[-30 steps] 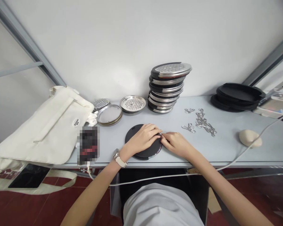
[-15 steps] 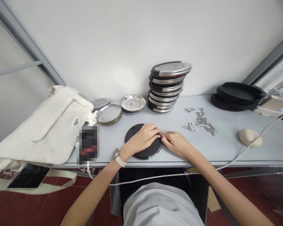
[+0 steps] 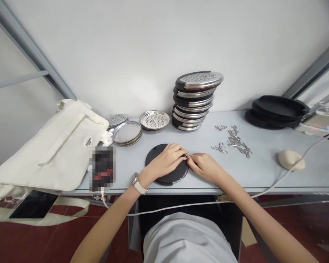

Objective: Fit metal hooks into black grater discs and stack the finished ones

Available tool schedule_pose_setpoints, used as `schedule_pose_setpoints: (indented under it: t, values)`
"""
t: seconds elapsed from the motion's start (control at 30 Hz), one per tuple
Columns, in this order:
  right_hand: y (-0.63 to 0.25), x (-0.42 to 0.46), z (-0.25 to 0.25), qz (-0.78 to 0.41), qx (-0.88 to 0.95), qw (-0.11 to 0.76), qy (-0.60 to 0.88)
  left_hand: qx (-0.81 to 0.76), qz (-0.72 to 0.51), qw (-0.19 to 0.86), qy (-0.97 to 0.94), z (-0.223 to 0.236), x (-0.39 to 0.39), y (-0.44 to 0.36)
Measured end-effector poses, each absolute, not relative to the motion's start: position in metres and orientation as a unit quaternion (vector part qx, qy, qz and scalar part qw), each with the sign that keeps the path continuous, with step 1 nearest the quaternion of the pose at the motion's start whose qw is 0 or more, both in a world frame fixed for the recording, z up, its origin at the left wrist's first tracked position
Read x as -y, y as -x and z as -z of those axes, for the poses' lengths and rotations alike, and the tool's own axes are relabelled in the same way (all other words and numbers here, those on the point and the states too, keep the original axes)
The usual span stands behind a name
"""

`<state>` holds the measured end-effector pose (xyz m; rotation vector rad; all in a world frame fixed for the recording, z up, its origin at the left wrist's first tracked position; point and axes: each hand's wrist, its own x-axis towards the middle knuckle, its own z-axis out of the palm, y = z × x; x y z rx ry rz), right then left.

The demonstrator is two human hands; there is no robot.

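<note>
We see both hands working at the rim of one black disc (image 3: 171, 178), which lies flat on the grey desk (image 3: 257, 177), close to its front edge. The left hand (image 3: 166, 161) rests across the top of the disc, with its fingers bent toward the right side of the rim. The right hand (image 3: 204, 165) meets them there, its fingers folded and its thumb and index close together. We judge that this is a fine fitting or adjusting at the rim. Such a move would call for a steady disc under the left palm and small, well-aimed pressure from the right fingertips.

A small shiny bit (image 3: 186, 156) shows between the hands, but we cannot tell what it is, nor which fingers grasp it. So we cannot say if either hand is truly clenched on something or only pressing. The left hand covers a large part of the disc, and the underside is hidden too.

Behind the disc stands a leaning stack of silver and black discs (image 3: 193, 106), and to its right lie wire clips (image 3: 238, 143), tangled, so we cannot count them well. The dark object (image 3: 102, 168) beside the white bag (image 3: 60, 146) is pixelated, and the white device (image 3: 320, 120) is cut off at the right border
</note>
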<state>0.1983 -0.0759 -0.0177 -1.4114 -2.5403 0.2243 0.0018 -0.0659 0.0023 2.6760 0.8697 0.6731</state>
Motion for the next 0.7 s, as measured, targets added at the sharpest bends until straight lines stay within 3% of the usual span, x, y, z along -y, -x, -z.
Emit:
schedule_pose_setpoints:
  t: [0.7]
  values:
    - [-0.1985, 0.0754, 0.0206, -0.071, 0.863, 0.123, 0.485, -0.300, -0.218, 0.088, -0.925, -0.0032, 0.0665, -0.0026]
